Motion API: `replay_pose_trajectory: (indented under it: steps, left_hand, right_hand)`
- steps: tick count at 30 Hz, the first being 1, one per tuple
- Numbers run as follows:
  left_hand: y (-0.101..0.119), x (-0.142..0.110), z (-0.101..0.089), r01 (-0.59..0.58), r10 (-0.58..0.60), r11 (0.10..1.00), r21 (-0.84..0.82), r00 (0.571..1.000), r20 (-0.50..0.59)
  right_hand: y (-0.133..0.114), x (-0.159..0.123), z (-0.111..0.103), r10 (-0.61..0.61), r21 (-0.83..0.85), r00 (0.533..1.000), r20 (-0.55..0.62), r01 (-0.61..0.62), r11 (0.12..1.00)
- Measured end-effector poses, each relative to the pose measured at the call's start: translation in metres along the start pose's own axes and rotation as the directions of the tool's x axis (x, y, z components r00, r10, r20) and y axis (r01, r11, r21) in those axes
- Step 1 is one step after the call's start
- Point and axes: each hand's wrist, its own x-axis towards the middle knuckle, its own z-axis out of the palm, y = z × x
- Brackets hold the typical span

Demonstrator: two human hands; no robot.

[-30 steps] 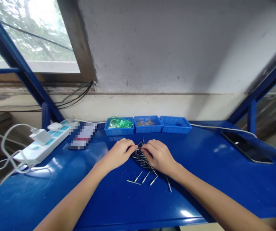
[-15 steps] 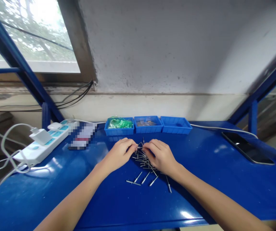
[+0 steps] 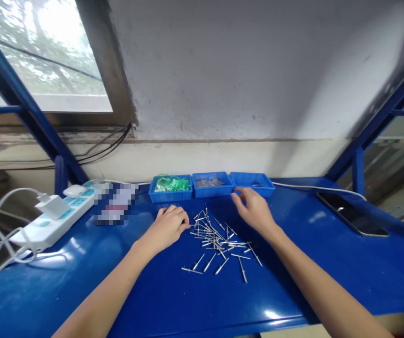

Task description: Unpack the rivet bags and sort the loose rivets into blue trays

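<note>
A loose pile of silver blind rivets [image 3: 216, 237] lies on the blue table between my hands, with several more spread in front of it. My left hand [image 3: 170, 225] is at the pile's left edge. Its thumb and fingers pinch a rivet, of which only a thin end shows. My right hand [image 3: 254, 209] hovers beyond the pile, by the front wall of the right blue tray [image 3: 267, 191]. Thumb and forefinger are apart there, and I see nothing between them. A bit of metal shows inside that tray.
A middle blue tray [image 3: 212, 191] holds small metal parts, and a left blue tray [image 3: 170, 196] holds green plastic packets. To the left are a white power strip [image 3: 52, 230] with cables and a blurred item [image 3: 117, 204]. A black phone [image 3: 352, 213] lies right.
My right hand has left the pile and moved right and away to the right tray, where metal now shows. My left hand has drawn slightly left, uncovering more rivets. The view has shifted slightly.
</note>
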Motion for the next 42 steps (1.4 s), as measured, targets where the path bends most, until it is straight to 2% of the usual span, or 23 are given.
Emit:
replay_pose_trajectory:
  steps: [2, 4, 7, 10, 15, 19, 22, 24, 30, 31, 33, 34, 35, 37, 38, 40, 42]
  left_hand:
    - [0.005, 0.001, -0.002, -0.004, 0.002, 0.997, -0.078, 1.0, -0.021]
    - [0.011, 0.002, -0.003, -0.037, 0.027, 0.983, -0.181, 0.998, -0.057]
    - [0.018, 0.002, -0.006, -0.099, 0.07, 0.954, -0.281, 0.991, -0.112]
    - [0.022, 0.002, -0.007, -0.102, 0.063, 0.942, -0.321, 0.99, -0.129]
    - [0.027, 0.0, -0.004, -0.045, -0.032, 0.928, -0.369, 0.979, -0.199]
    - [0.03, -0.001, -0.001, -0.075, -0.013, 0.949, -0.306, 0.961, -0.275]
    - [0.029, -0.001, 0.0, -0.066, -0.016, 0.96, -0.271, 0.957, -0.289]
    - [0.028, 0.0, 0.0, -0.053, -0.027, 0.962, -0.269, 0.958, -0.285]
    - [0.029, -0.001, -0.001, -0.037, -0.042, 0.947, -0.318, 0.971, -0.237]
    - [0.029, -0.001, -0.001, -0.013, -0.066, 0.945, -0.327, 0.972, -0.227]
    - [0.028, -0.001, 0.0, 0.07, -0.133, 0.95, -0.306, 0.973, -0.19]
    - [0.027, 0.0, 0.002, 0.118, -0.167, 0.956, -0.269, 0.972, -0.168]
    - [0.025, 0.001, 0.004, 0.156, -0.191, 0.963, -0.218, 0.97, -0.149]
    - [0.021, 0.003, 0.009, 0.196, -0.208, 0.975, -0.102, 0.97, -0.126]
    - [0.019, 0.004, 0.011, 0.204, -0.208, 0.978, -0.049, 0.971, -0.121]
    - [0.017, 0.005, 0.013, 0.207, -0.202, 0.978, 0.034, 0.972, -0.117]
    - [0.015, 0.006, 0.013, 0.205, -0.195, 0.975, 0.082, 0.974, -0.115]
  right_hand:
    - [-0.026, -0.01, 0.005, -0.211, 0.106, 0.977, 0.043, 0.205, 0.973]
    - [-0.049, -0.019, 0.008, -0.393, 0.147, 0.917, 0.07, 0.38, 0.913]
    - [-0.065, -0.027, 0.011, -0.532, 0.123, 0.844, 0.068, 0.522, 0.844]
    - [-0.066, -0.029, 0.013, -0.559, 0.098, 0.829, 0.029, 0.554, 0.827]
    - [-0.063, -0.027, 0.012, -0.49, 0.107, 0.871, -0.015, 0.489, 0.866]
    - [-0.063, -0.027, 0.012, -0.462, 0.146, 0.887, -0.012, 0.459, 0.876]
    - [-0.062, -0.028, 0.012, -0.457, 0.172, 0.889, -0.022, 0.454, 0.875]
    - [-0.063, -0.029, 0.012, -0.467, 0.166, 0.883, -0.043, 0.467, 0.869]
    - [-0.06, -0.023, 0.004, -0.54, 0.083, 0.828, -0.152, 0.555, 0.828]
    - [-0.054, -0.017, 0.001, -0.525, 0.055, 0.83, -0.185, 0.543, 0.838]
    - [-0.034, -0.002, -0.005, -0.424, -0.032, 0.868, -0.259, 0.431, 0.902]
    - [-0.021, 0.006, -0.007, -0.313, -0.089, 0.898, -0.308, 0.301, 0.95]
    - [-0.008, 0.014, -0.009, -0.159, -0.142, 0.928, -0.337, 0.116, 0.983]
    - [0.015, 0.023, -0.012, 0.097, -0.222, 0.948, -0.304, -0.17, 0.96]
    - [0.023, 0.024, -0.012, 0.182, -0.259, 0.95, -0.253, -0.248, 0.933]
    - [0.028, 0.021, -0.01, 0.266, -0.295, 0.954, -0.138, -0.296, 0.909]
    - [0.019, 0.012, -0.006, 0.238, -0.259, 0.97, -0.042, -0.241, 0.935]
